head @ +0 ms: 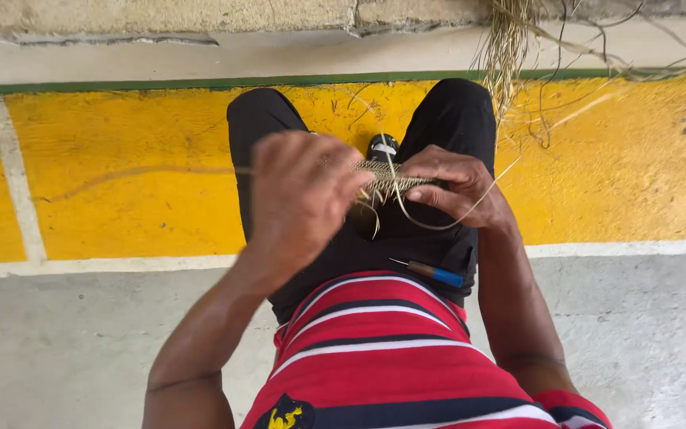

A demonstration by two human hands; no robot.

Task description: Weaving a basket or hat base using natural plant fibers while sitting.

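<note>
A narrow woven band of pale straw (387, 179) is stretched between my two hands above my lap. My right hand (458, 187) pinches its right end, with loose strands (446, 224) curling out beneath the fingers. My left hand (299, 199) is raised over the left end, fingers curled around a thin strand that trails off to the left (160, 169). I sit in black trousers (454, 119) and a red striped shirt (375, 349).
A small tool with a blue handle (434, 274) lies on my right thigh. A bundle of dry straw (510, 48) hangs by the wall at the top. The ground is grey concrete (81, 342) with a yellow painted strip (121, 159).
</note>
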